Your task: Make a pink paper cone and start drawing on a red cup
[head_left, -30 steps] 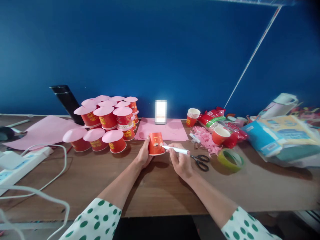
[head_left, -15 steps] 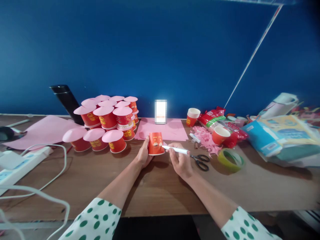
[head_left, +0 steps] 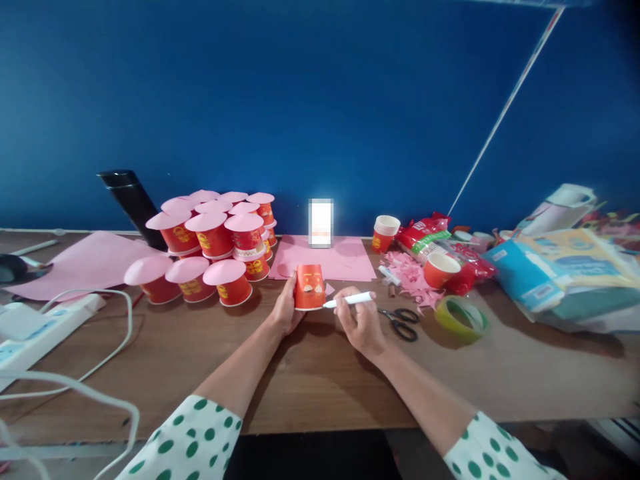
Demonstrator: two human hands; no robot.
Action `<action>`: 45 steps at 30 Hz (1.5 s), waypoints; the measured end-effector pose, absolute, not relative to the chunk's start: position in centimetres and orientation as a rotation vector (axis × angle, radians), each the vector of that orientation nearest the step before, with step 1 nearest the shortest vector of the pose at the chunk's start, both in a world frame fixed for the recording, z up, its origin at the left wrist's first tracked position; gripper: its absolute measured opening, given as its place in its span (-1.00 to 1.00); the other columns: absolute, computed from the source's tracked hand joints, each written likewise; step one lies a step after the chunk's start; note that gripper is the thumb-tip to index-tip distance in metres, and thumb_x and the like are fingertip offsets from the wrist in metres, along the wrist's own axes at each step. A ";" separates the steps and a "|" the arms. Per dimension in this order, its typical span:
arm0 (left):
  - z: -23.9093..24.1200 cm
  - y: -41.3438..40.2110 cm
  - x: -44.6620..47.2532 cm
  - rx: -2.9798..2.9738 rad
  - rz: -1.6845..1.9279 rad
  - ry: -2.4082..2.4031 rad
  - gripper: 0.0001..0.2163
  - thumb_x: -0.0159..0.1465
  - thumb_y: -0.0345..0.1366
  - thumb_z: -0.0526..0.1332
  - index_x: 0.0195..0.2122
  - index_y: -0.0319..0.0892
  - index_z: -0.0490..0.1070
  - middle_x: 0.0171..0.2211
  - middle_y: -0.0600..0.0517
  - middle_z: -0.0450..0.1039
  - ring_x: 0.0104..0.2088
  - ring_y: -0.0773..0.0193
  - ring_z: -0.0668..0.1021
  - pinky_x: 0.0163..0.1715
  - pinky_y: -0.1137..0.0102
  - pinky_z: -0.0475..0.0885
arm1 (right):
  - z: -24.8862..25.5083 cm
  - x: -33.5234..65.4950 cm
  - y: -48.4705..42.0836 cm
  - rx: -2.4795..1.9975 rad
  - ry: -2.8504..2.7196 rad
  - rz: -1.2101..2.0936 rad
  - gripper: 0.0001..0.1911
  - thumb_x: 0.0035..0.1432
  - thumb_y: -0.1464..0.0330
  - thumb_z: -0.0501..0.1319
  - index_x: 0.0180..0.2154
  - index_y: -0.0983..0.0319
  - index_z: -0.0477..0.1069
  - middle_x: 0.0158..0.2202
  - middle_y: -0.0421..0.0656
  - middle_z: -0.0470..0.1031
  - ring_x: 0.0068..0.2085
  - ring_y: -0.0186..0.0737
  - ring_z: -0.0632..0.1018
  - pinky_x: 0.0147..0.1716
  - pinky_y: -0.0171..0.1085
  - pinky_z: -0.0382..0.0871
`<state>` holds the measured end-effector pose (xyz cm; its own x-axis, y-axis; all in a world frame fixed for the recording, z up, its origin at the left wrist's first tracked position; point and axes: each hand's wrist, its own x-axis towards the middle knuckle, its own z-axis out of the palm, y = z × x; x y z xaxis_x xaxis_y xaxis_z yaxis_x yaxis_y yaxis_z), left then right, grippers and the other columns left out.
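A red paper cup (head_left: 309,287) with printed pictures is turned rim-down above the table, gripped from its left side by my left hand (head_left: 287,307). My right hand (head_left: 362,325) is closed around a white marker pen (head_left: 356,299), whose tip points left at the cup's lower right edge. Whether the tip touches the cup I cannot tell. A small pink paper piece (head_left: 329,289) shows just right of the cup. Black-handled scissors (head_left: 403,323) lie on the table to the right of my right hand.
Stacked red cups with pink paper cone tops (head_left: 205,227) stand at left. Pink sheets (head_left: 345,257) lie at the back. Pink scraps (head_left: 413,277), yellow-green tape (head_left: 461,319), a cup stack (head_left: 386,233) and a blue package (head_left: 530,267) are at right. A white power strip (head_left: 45,327) with cables lies left.
The marker has come down a little, its tip going from the cup's printed face to near its lower rim. My left hand and the cup have barely moved.
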<state>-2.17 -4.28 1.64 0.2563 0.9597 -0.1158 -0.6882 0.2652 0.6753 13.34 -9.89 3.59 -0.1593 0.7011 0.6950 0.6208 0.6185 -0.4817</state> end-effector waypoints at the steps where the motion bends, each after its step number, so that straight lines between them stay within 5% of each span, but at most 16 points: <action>1: 1.6 -4.3 -2.2 0.556 1.204 0.576 -0.62 0.28 -0.09 0.05 -0.28 -0.33 0.47 -0.33 -0.16 0.55 -0.21 0.06 0.57 -0.12 0.21 0.44 | 3.6 13.4 -9.8 -1.066 -1.853 0.121 -0.76 0.27 0.40 -0.04 -0.42 0.22 0.28 -0.50 -0.16 0.44 -0.44 -0.25 0.47 -0.25 -0.23 0.30; 14: 2.0 -4.3 -2.6 0.568 1.157 0.580 -0.61 0.29 -0.08 0.02 -0.25 -0.34 0.45 -0.36 -0.15 0.55 -0.33 0.12 0.58 -0.20 0.23 0.47 | 3.0 13.4 -9.6 -1.090 -1.555 0.358 -0.70 0.31 0.32 -0.07 -0.44 0.22 0.29 -0.57 -0.23 0.34 -0.53 -0.33 0.39 -0.44 -0.33 0.31; 23: 2.6 -4.2 -3.2 0.503 1.111 0.540 -0.57 0.30 -0.06 -0.04 -0.18 -0.36 0.42 -0.34 -0.18 0.54 -0.26 0.08 0.58 -0.13 0.17 0.44 | 1.4 13.3 -7.9 -1.033 -1.688 0.174 -0.75 0.24 0.42 0.03 -0.08 0.23 0.37 -0.14 -0.04 0.49 -0.10 -0.16 0.50 -0.06 -0.19 0.36; 45: 1.1 -3.9 -3.0 0.587 1.166 0.564 -0.56 0.23 0.00 0.09 -0.08 -0.29 0.39 -0.29 -0.15 0.54 -0.26 0.10 0.58 -0.16 0.23 0.46 | -0.7 12.3 -6.7 -1.395 -1.897 0.223 -0.64 0.27 0.38 -0.04 0.07 0.28 0.26 -0.02 0.03 0.40 -0.02 -0.13 0.45 -0.05 -0.21 0.32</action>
